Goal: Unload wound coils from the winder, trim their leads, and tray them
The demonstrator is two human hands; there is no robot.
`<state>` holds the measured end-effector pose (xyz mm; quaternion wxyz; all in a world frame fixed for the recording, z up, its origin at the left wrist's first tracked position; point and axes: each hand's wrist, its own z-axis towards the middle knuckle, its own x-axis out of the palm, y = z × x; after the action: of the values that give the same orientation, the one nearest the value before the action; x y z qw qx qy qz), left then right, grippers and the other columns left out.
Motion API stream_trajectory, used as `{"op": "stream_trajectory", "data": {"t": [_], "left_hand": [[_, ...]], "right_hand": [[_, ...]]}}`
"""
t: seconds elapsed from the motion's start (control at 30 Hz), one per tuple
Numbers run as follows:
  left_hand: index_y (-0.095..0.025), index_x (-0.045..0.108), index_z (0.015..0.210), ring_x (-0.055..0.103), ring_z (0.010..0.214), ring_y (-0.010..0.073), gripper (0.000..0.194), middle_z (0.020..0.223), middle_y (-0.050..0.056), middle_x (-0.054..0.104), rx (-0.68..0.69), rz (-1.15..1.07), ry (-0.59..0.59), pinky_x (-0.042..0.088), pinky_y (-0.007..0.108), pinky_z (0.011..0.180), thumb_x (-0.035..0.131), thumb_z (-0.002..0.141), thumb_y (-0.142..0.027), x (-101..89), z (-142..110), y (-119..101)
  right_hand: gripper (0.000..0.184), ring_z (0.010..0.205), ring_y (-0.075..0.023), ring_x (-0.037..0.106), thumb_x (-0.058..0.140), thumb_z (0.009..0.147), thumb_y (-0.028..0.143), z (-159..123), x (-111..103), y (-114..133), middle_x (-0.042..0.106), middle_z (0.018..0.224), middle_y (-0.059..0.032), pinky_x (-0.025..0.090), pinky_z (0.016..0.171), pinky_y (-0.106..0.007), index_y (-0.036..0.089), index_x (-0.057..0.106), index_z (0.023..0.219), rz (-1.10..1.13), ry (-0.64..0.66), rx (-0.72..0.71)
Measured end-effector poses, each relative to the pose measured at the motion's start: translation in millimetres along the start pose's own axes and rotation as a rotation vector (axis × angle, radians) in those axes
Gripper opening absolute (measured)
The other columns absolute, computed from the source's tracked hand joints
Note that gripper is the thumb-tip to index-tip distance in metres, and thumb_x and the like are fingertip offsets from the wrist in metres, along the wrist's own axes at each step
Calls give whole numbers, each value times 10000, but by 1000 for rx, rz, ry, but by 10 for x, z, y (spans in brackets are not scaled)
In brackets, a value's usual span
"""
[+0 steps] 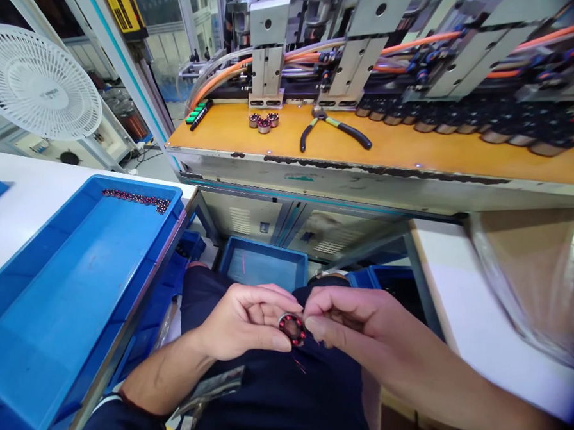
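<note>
A small ring-shaped motor stator [292, 330] with red windings is held over my lap, its open face turned up towards me. My left hand [251, 319] grips its left side between thumb and fingers. Thin reddish wire ends hang below the ring. At its right edge, my right hand [343, 318] is closed in a pinch, thumb against fingers. A bit of thin wire seems to show by those fingertips, but what they hold is too small to make out.
On the orange bench stand several similar stators [263, 122], pliers [333, 128], markers [199, 114] and rows of dark cylindrical parts [455, 119], below machine fixtures [267, 75]. A blue tray [78, 264] with stators along its far end lies left. A blue bin [265, 264] sits below.
</note>
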<state>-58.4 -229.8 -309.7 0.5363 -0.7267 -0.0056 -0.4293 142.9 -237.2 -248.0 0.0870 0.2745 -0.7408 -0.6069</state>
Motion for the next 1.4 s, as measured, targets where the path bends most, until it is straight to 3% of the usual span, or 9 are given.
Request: {"op": "stream_trajectory", "data": {"t": [0.33, 0.53, 0.63, 0.73, 0.8, 0.87, 1.03, 1.3, 1.4], "left_hand": [[-216, 784, 957, 649, 680, 67, 511, 972, 29, 615, 96, 63, 26, 556, 174, 660, 911, 481, -81, -5, 43, -18], [-196, 783, 934, 636, 660, 56, 495, 925, 14, 597, 168, 95, 51, 559, 177, 664, 912, 470, -81, 14, 49, -14], [-184, 776, 918, 674, 675, 88, 473, 923, 15, 598, 144, 53, 49, 567, 196, 660, 915, 474, -100, 16, 46, -10], [-156, 760, 905, 712, 697, 123, 393, 942, 25, 603, 92, -43, 59, 570, 206, 657, 905, 540, -166, 7, 46, 4], [-137, 748, 893, 719, 688, 129, 369, 937, 34, 616, 47, -103, 77, 568, 198, 641, 900, 564, -203, 8, 53, 22], [-130, 746, 890, 719, 675, 125, 375, 925, 39, 634, 1, -160, 101, 566, 185, 627, 905, 557, -195, 21, 65, 46], [-134, 761, 906, 718, 660, 117, 369, 896, 35, 653, -38, -292, 159, 574, 178, 616, 896, 563, -144, 62, 88, 94], [-120, 755, 905, 720, 664, 120, 373, 937, 45, 659, -49, -268, 125, 579, 181, 620, 900, 562, -155, 27, 75, 107], [-130, 757, 912, 715, 662, 106, 369, 944, 40, 652, -46, -243, 126, 571, 163, 615, 896, 571, -158, 17, 89, 106]], "right_hand": [[240, 636, -84, 465, 605, 897, 375, -71, 88, -25, 543, 672, 51, 367, 591, -184, 196, 617, 738, 114, 4, 43], [237, 644, -79, 508, 579, 925, 356, -127, 91, 5, 575, 689, 50, 402, 598, -172, 204, 615, 747, 9, -19, -4], [200, 642, -74, 548, 570, 939, 287, -188, 12, -56, 596, 704, 43, 438, 595, -169, 203, 600, 761, -215, 11, -175], [27, 760, -103, 637, 624, 904, 200, -218, -79, -148, 666, 858, -2, 523, 704, -194, 203, 633, 929, -512, -173, -510], [167, 868, -140, 667, 638, 892, 163, -207, -96, -175, 688, 960, -38, 556, 830, -240, 197, 634, 1056, -655, -323, -688], [214, 889, -158, 680, 622, 907, 164, -177, -68, -157, 699, 978, -47, 579, 856, -260, 206, 628, 1117, -675, -343, -782], [144, 750, -157, 692, 598, 931, 210, -98, 24, -56, 721, 897, -15, 616, 701, -255, 248, 648, 1060, -489, -280, -761], [78, 665, -142, 667, 594, 935, 214, 8, -19, -128, 716, 802, -17, 579, 616, -258, 237, 635, 996, -476, -211, -863], [148, 675, -135, 657, 642, 889, 142, 6, 1, -121, 719, 808, -10, 575, 612, -243, 229, 637, 1009, -554, -274, -897]]}}
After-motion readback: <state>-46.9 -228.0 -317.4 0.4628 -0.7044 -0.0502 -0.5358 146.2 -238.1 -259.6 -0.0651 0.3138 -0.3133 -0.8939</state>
